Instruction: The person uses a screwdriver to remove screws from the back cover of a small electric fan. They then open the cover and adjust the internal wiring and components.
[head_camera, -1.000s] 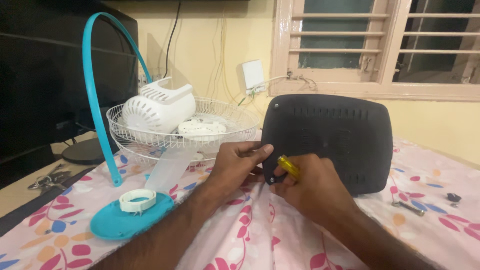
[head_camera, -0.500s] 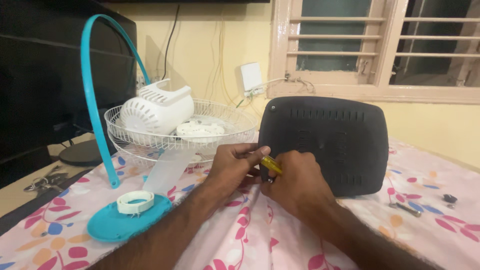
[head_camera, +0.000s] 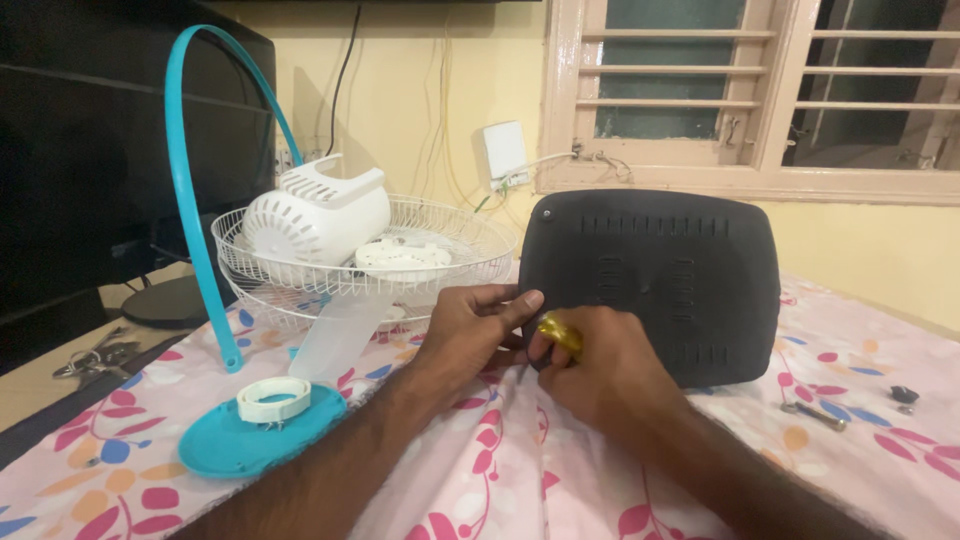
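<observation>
A dark grey plastic housing (head_camera: 660, 280) with vent slots stands upright on the floral cloth (head_camera: 500, 480). My left hand (head_camera: 470, 335) rests at its lower left corner, fingertips touching the edge. My right hand (head_camera: 600, 370) is closed around a screwdriver with a yellow handle (head_camera: 560, 333), held against that same lower left corner. The screwdriver's tip is hidden behind my fingers.
A white wire fan guard (head_camera: 360, 260) holds a white motor cover (head_camera: 315, 215) and a white disc. A teal hoop stand (head_camera: 200, 200) with a round base (head_camera: 250, 440) carries a white ring (head_camera: 273, 398). A translucent blade lies beside it. Loose screws (head_camera: 815, 413) lie right. A dark screen stands left.
Both hands shifted slightly left and down along the housing's lower left corner. The yellow handle sits deeper inside my right fist. The housing stays upright.
</observation>
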